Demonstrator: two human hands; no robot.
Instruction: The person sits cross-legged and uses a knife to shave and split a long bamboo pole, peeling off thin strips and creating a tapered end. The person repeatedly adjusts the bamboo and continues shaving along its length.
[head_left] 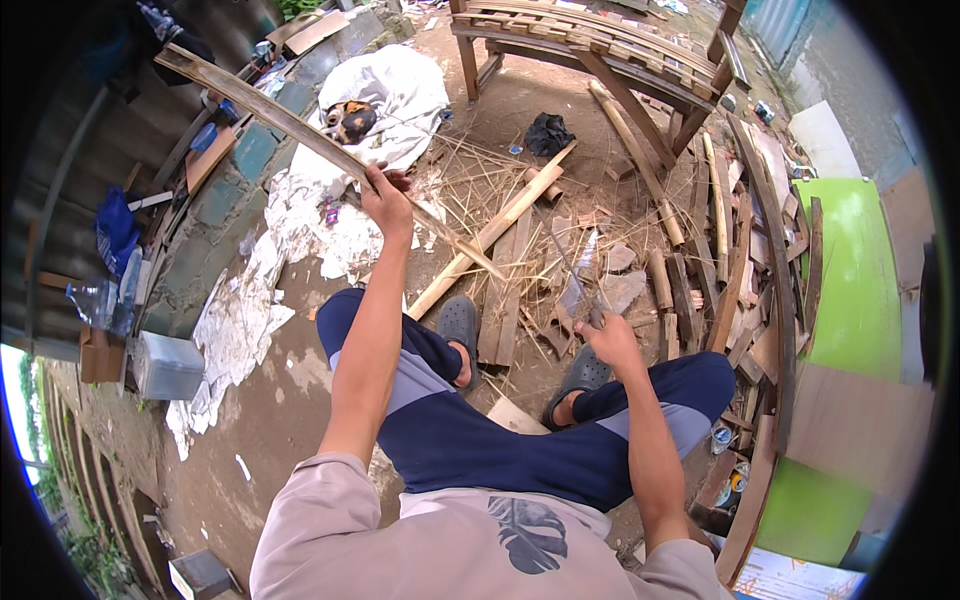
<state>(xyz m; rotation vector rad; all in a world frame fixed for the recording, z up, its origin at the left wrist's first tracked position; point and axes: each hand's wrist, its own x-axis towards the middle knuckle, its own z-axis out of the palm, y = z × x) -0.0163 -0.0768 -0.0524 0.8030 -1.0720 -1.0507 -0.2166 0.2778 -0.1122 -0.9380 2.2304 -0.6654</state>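
My left hand (pixel 388 200) is closed around a long, flat bamboo strip (pixel 270 118). The strip slants from the upper left down toward the middle, its lower end above the litter between my feet. In my right hand (pixel 612 342), near my right knee, is the handle of a long-bladed knife (pixel 577 272). Its thin blade points up and away, and its outline partly blends into the scraps behind. A pale split bamboo pole (pixel 490 240) lies on the ground beyond my left shoe, beside a weathered board (pixel 507 290).
A slatted wooden bench (pixel 590 35) stands at the far side. Bamboo shavings (pixel 480 185) cover the ground before me. A calico cat (pixel 350 122) lies on a white sheet (pixel 395 85). Timber lengths (pixel 765 250) and a green panel (pixel 845 270) line the right; a clear container (pixel 168 365) sits left.
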